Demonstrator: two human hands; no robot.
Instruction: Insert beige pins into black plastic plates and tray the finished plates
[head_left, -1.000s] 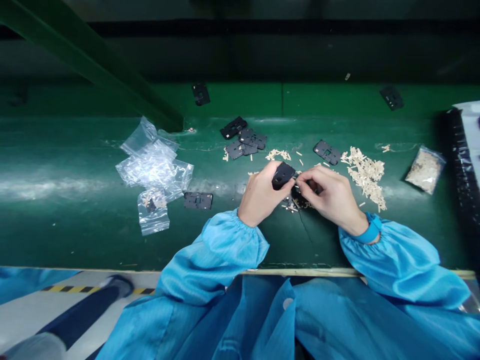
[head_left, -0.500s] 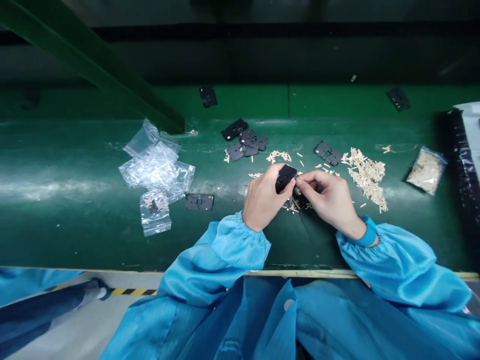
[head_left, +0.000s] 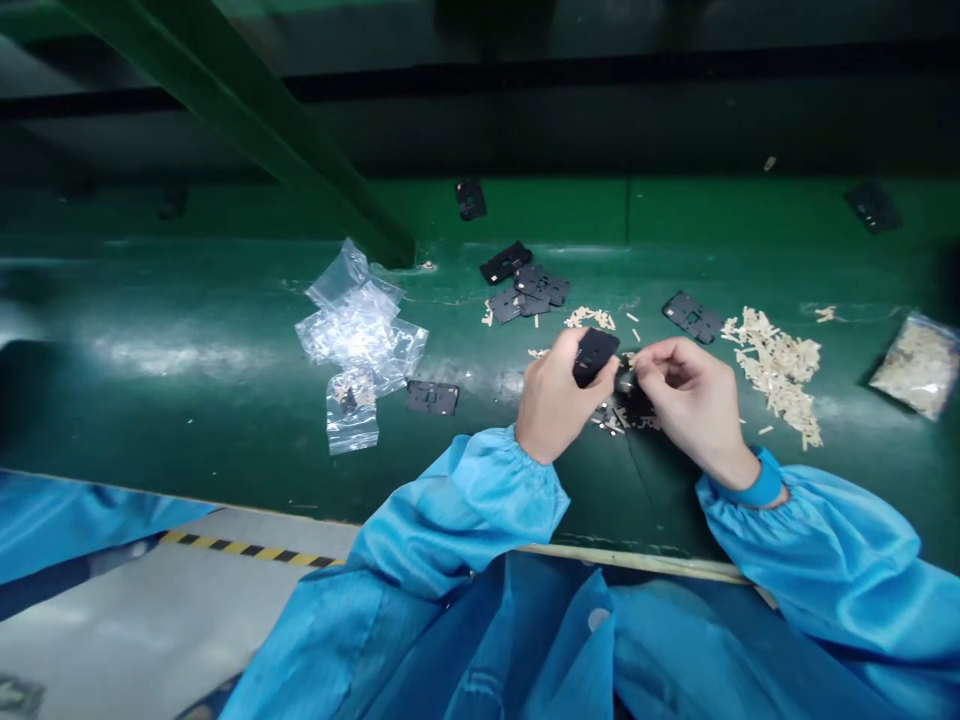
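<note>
My left hand [head_left: 556, 395] is closed around a black plastic plate [head_left: 596, 356], tilted up above the bench. Just right of it, my right hand [head_left: 686, 398] has thumb and forefinger pinched together; whatever lies between the fingertips is too small to make out. A small dark rounded object [head_left: 625, 381] shows between the two hands. Below them lie small pale and dark pieces [head_left: 611, 420] on the green bench. Right of my right hand spreads a pile of pale beige strips [head_left: 780, 365], with another black plate [head_left: 691, 316] at its upper left.
Several black plates [head_left: 544, 284] lie stacked beyond my left hand. Clear plastic bags [head_left: 360, 325] and a lone plate [head_left: 433, 397] are to the left. A filled bag [head_left: 916, 365] lies far right. A green post [head_left: 322, 170] rises at the back. Another person's blue sleeve [head_left: 90, 515] shows at left.
The view has swung left, so the bench things sit farther right. My right hand has drawn slightly away from the black plate; my left hand still holds it.
</note>
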